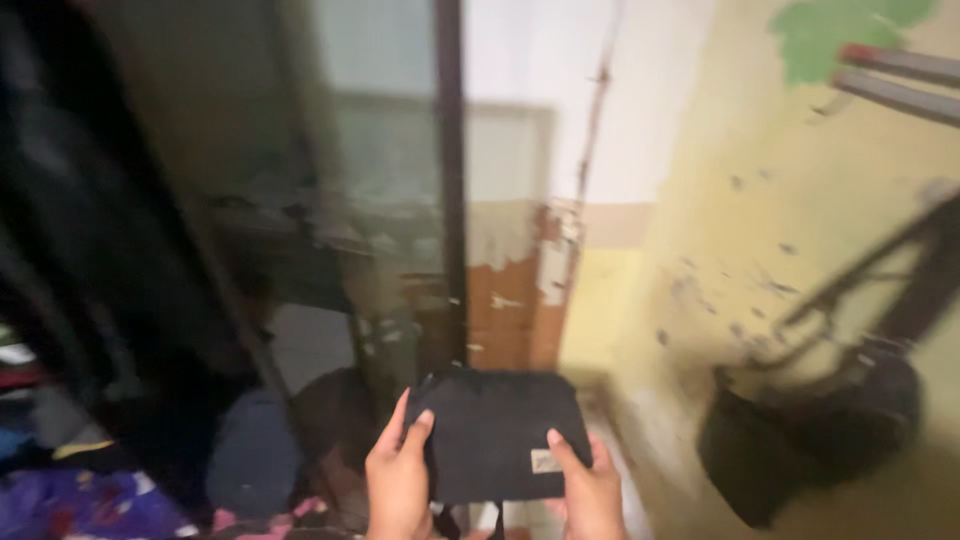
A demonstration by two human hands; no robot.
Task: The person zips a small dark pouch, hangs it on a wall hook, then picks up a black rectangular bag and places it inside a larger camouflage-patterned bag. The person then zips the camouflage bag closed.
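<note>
We grip a black rectangular fabric pouch [495, 433] with our left hand [398, 478] and right hand [590, 490], near, centre-low, before a peeling yellow wall [790, 200].

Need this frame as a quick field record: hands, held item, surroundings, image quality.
left hand: grips the left edge of the black pouch, thumb on its front
right hand: grips the pouch's lower right corner, thumb near the pale label
held item: black pouch, flat, rectangular fabric, small pale label at lower right
right side: yellow wall with chipped paint; dark bag hanging against it
left side: dark glass-fronted cabinet; purple cloth at lower left
image quality: motion-blurred, fine detail unreadable
</note>
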